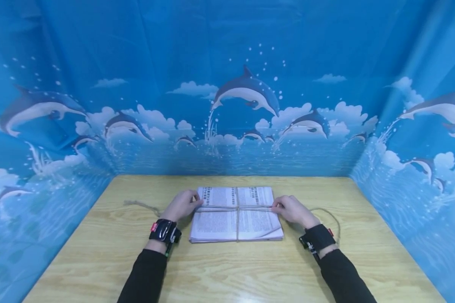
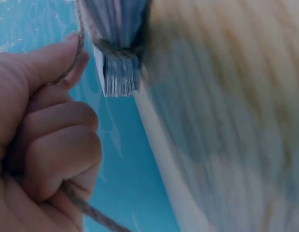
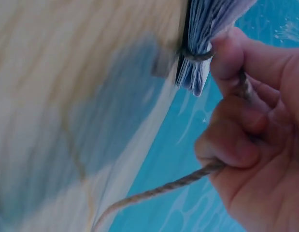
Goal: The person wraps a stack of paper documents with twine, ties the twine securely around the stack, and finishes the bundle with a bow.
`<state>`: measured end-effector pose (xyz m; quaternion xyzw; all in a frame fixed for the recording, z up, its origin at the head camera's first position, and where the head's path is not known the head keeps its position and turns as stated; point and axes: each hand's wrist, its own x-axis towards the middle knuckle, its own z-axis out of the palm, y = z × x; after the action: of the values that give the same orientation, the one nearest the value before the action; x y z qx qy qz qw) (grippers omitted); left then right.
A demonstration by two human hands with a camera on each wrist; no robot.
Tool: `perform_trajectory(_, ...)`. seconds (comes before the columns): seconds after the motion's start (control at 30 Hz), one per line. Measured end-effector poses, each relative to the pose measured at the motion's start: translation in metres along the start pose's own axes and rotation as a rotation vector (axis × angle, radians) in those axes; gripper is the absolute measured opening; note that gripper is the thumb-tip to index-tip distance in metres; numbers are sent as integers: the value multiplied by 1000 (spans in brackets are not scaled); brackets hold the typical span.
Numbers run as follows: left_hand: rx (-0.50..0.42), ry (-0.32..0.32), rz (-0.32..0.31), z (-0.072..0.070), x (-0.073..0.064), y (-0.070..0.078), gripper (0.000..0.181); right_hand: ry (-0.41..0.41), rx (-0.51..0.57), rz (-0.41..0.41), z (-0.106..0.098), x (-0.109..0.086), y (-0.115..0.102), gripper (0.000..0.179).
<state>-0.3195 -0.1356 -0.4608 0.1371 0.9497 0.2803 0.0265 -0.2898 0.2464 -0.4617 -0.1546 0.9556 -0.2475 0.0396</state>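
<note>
A flat stack of folded newspapers [image 1: 216, 225] lies on the table, with brown twine [image 1: 237, 229] wrapped round it lengthwise and crosswise, meeting near the middle of the top. At the stack's left edge my left hand [image 1: 180, 205] pinches a strand between thumb and forefinger; in the left wrist view its curled lower fingers also hold the twine [image 2: 98, 215]. My right hand [image 1: 293, 209] pinches the opposite strand by the right edge. Twine [image 3: 163, 187] trails out from under its curled fingers in the right wrist view. Both strands run nearly straight across the paper.
A loose twine end [image 1: 138, 203] lies on the wooden table [image 1: 227, 269] at left, and another length [image 1: 335, 219] loops beside the right wrist. Blue dolphin-printed sheeting [image 1: 227, 155] stands behind the table and along both sides.
</note>
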Motion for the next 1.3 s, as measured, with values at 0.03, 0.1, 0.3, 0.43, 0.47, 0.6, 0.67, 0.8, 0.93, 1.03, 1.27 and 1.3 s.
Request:
perform_trajectory(0.03, -8, -6, -11, 1, 0, -1, 13, -4, 8, 24, 0, 0, -1, 7)
perform_trajectory(0.1, -28, -19, -33, 1, 0, -2, 27, -7, 13, 72, 1, -1, -3, 9)
perform_trajectory(0.3, -54, -65, -96, 4, -1, -2, 30, 28, -43, 132, 3, 1, -12, 18)
perform_trajectory(0.43, -39, -68, -107, 4, -2, -1, 16, 43, -88, 152, 4, 4, -13, 16)
perform_trajectory(0.47, -31, -66, -106, 4, -2, 0, 15, 44, -98, 151, 4, 5, -12, 15)
perform_trajectory(0.6, 10, -54, -92, 3, -5, 1, 13, 49, -105, 120, 2, 7, -10, 15)
perform_trajectory(0.67, 23, -53, -80, 1, -7, 1, 13, 49, -94, 103, 1, 8, -8, 16)
perform_trajectory(0.8, 45, -67, -63, -1, -12, 0, 13, 4, -21, 121, 3, 9, -6, 17)
perform_trajectory(0.93, 34, -61, -81, 0, -15, -4, 7, -23, -2, 108, 6, 5, -11, 7)
perform_trajectory(1.03, 1, -35, -73, 0, -15, -7, 9, -38, -36, 49, 6, 1, -16, 11)
perform_trajectory(1.27, 48, -10, 17, -1, -9, -6, 33, -84, -40, 28, 4, -12, -28, 14)
perform_trajectory(1.3, 48, -20, 11, -1, -8, -6, 36, -96, -38, 25, 4, -15, -29, 10)
